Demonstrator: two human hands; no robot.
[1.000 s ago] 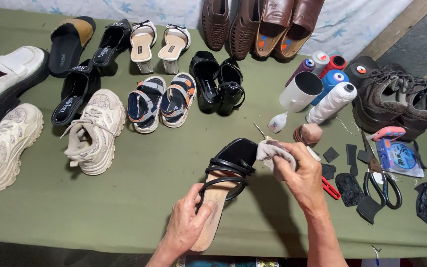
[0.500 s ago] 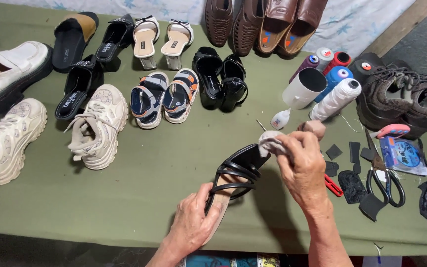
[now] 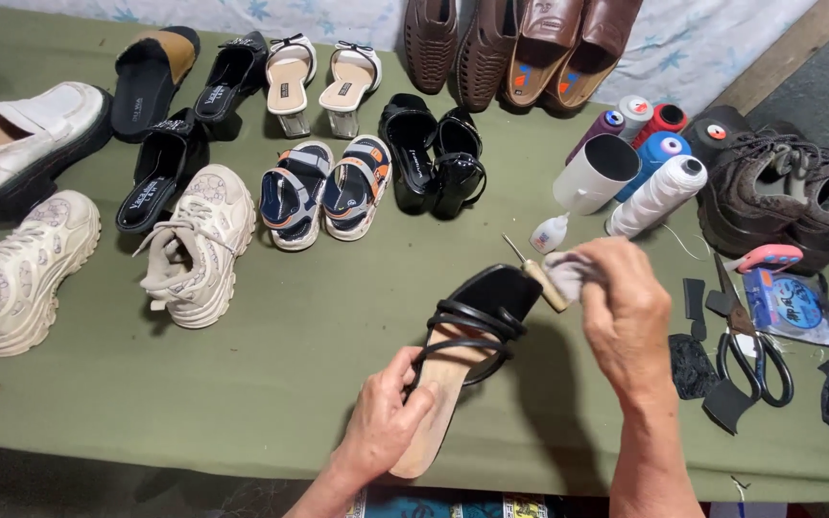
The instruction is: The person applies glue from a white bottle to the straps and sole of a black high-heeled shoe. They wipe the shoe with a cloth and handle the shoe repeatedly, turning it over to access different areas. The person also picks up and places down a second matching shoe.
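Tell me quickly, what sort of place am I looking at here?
Likely a shoe repair bench: many pairs of shoes on a green-covered table, thread cones, scissors, and a strappy sandal held for work.

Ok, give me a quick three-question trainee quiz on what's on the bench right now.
1. True or false: the left hand holds the sandal at its toe end.
2. What does the right hand hold? A) scissors B) an awl and a cloth C) a thread cone
3. Fill in: the scissors lie to the ___ of the right hand in the head view.

Key:
1. True; the left grip is on the tan sole end nearest the person.
2. B; the awl sticks out past the cloth, over the sandal's heel end.
3. Right, on the table.
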